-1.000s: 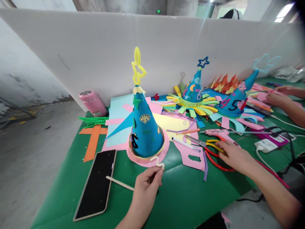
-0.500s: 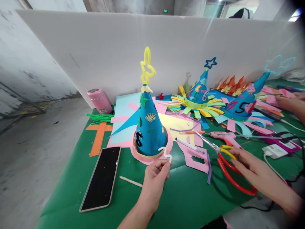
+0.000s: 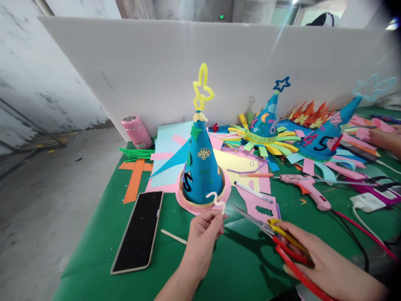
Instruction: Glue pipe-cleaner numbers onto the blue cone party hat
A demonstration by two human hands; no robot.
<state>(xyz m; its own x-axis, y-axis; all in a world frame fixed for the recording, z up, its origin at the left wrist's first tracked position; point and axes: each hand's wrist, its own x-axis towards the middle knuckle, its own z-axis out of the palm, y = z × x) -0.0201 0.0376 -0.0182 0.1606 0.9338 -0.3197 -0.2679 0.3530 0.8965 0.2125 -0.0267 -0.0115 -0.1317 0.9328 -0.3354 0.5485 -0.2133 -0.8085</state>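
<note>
Pinched in my left hand [image 3: 203, 234] is a cream pipe cleaner [image 3: 219, 202] bent into a wavy curve. It stands up in front of a blue paper cone hat [image 3: 205, 177] with a pink brim and a yellow pipe-cleaner shape on its tip. My right hand [image 3: 310, 251] grips scissors [image 3: 291, 246] with red and yellow handles. Their blades point left, slightly parted, a little to the right of the pipe cleaner and not touching it. A short cream piece [image 3: 173, 236] lies on the green table, partly behind my left wrist.
A phone [image 3: 138, 232] lies left, below a pink bottle [image 3: 137, 131] and green pipe cleaners [image 3: 134, 154]. Rightward are a marker [image 3: 253, 192], a glue gun [image 3: 307, 187] with a cord, and more decorated hats [image 3: 263, 117]. Another person's hand [image 3: 384, 138] works at far right.
My right hand has brought the scissors left and down, closer to the pipe cleaner. My left hand keeps nearly the same place. The view has shifted slightly.
</note>
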